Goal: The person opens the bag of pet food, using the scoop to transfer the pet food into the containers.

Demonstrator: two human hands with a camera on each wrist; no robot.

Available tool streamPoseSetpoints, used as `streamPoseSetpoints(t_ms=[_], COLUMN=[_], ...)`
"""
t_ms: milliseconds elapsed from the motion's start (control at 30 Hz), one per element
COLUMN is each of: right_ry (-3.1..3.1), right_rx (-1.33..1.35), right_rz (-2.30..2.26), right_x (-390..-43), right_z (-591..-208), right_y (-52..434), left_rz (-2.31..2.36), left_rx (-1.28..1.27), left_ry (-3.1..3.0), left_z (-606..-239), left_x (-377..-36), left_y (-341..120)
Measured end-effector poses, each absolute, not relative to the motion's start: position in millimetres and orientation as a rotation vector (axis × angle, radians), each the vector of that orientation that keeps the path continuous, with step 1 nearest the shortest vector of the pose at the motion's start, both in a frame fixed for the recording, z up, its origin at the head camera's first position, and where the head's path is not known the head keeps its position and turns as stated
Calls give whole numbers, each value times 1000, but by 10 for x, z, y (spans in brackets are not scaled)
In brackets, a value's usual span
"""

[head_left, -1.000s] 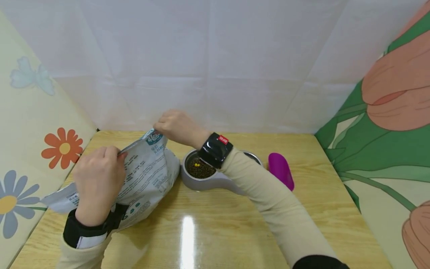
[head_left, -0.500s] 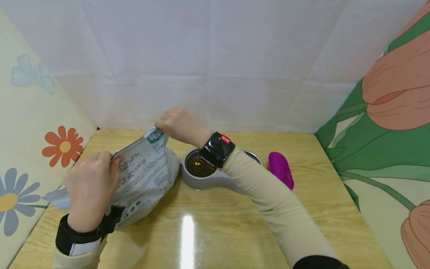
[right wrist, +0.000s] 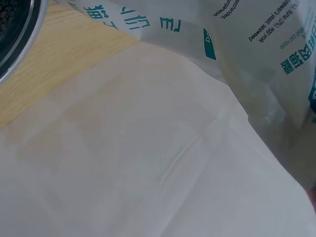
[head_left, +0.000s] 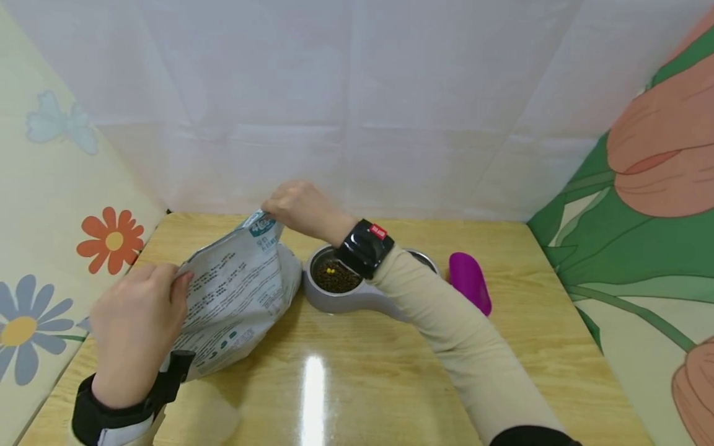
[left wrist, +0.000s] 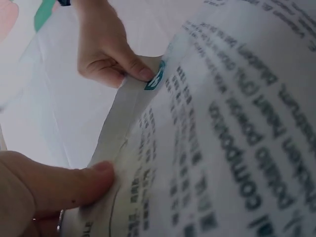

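Note:
A silvery-white printed pet food bag (head_left: 240,297) leans on the left part of the table, its top edge drawn into a slanting line. My left hand (head_left: 139,328) pinches the near end of that edge; in the left wrist view its thumb (left wrist: 74,185) presses flat on the printed face. The far top corner, with a teal label, is pinched by my right hand (head_left: 304,207), also visible in the left wrist view. The right wrist view shows the bag's other side (right wrist: 269,54) with teal lettering. The bag's inside is hidden.
Right beside the bag stands a grey double pet bowl (head_left: 340,303); brown kibble (head_left: 329,279) with a few yellow bits lies in its left cup. My right forearm crosses over it. A purple curved scoop-like piece (head_left: 470,282) lies farther right. White cloth (head_left: 346,124) hangs behind the table.
My left hand has moved left and toward me along with its end of the bag's edge, stretching the edge longer. The right hand has barely shifted. Bowl and purple piece stay put.

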State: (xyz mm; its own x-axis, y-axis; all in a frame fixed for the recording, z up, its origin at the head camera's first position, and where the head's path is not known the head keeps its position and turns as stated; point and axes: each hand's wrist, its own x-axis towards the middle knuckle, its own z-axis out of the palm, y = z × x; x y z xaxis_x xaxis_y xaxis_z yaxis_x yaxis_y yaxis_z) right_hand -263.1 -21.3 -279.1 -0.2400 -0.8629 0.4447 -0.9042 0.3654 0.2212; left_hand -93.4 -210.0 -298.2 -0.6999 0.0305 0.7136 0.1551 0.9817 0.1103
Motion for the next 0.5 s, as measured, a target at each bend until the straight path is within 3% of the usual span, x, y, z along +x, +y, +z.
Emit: streamPoseSetpoints(t_ms=[500], right_ry=[-2137], right_rx=[1519], right_rz=[111], right_x=[-2612], right_z=[-2784], right_y=[-191], left_rz=[-195], left_rx=[-200], left_ry=[-2334], left_z=[-2995], left_x=[-807], left_y=[-2271])
